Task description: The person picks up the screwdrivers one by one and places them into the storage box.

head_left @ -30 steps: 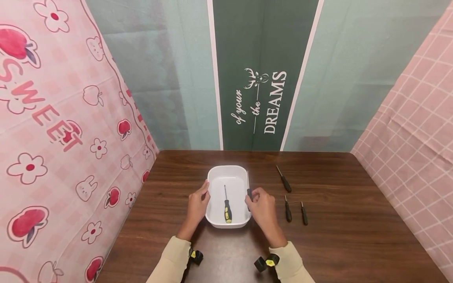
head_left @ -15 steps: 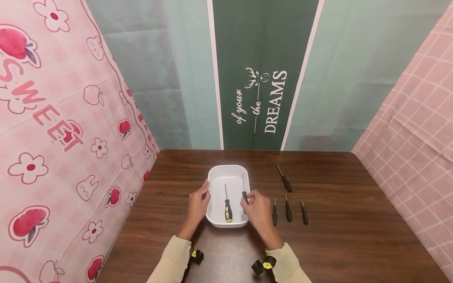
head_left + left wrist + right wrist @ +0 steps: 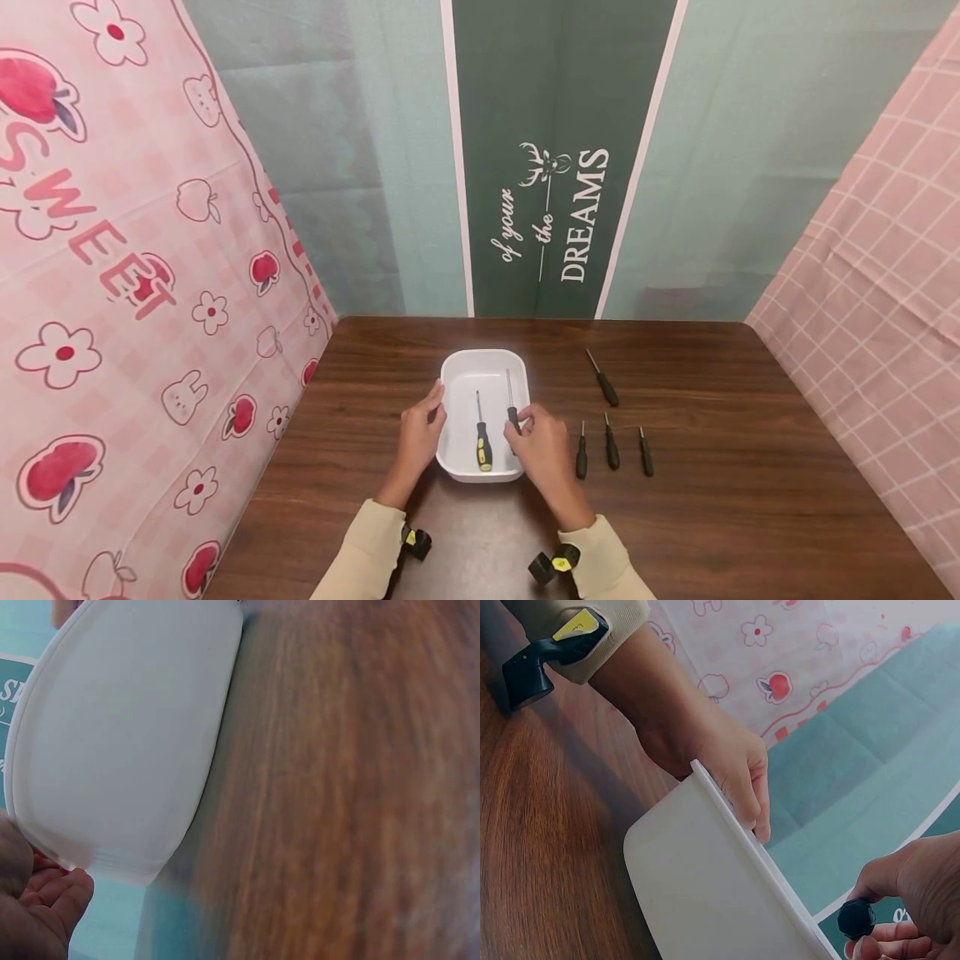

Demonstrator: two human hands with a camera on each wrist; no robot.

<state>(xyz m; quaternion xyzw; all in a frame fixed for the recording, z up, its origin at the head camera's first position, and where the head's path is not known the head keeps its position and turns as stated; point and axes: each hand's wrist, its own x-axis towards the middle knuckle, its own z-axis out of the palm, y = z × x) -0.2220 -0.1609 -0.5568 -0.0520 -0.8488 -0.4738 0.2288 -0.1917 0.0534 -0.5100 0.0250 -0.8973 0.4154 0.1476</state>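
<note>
"SWEET" can be read in coral capitals on the pink cloth printed with fruit and flowers (image 3: 212, 312), at 10 o'clock; "of your", "the" and "DREAMS" are printed sideways in white on the dark green cloth panel (image 3: 551, 92), toward 1 o'clock. The rounded rectangular white tray (image 3: 480, 478), set on the dark brown wood-grain surface (image 3: 705, 525), is pinched at its 9 o'clock rim by the fingers of the left hand (image 3: 422, 428). Over its 3 o'clock side, the black-handled metal screwdriver (image 3: 513, 412) is clamped between the thumb and fingers of the right hand (image 3: 543, 442). Inside, a black-and-yellow-handled metal screwdriver (image 3: 483, 443) is laid, pointed to 12 o'clock. Outside, toward 3 o'clock, three short black-handled screwdrivers (image 3: 612, 452) are lined up, a longer black-handled screwdriver (image 3: 607, 389) being placed beyond them. Wide room is seen at 9 o'clock, up to the pink cloth; at 3 o'clock it is narrowed by the short screwdrivers.
</note>
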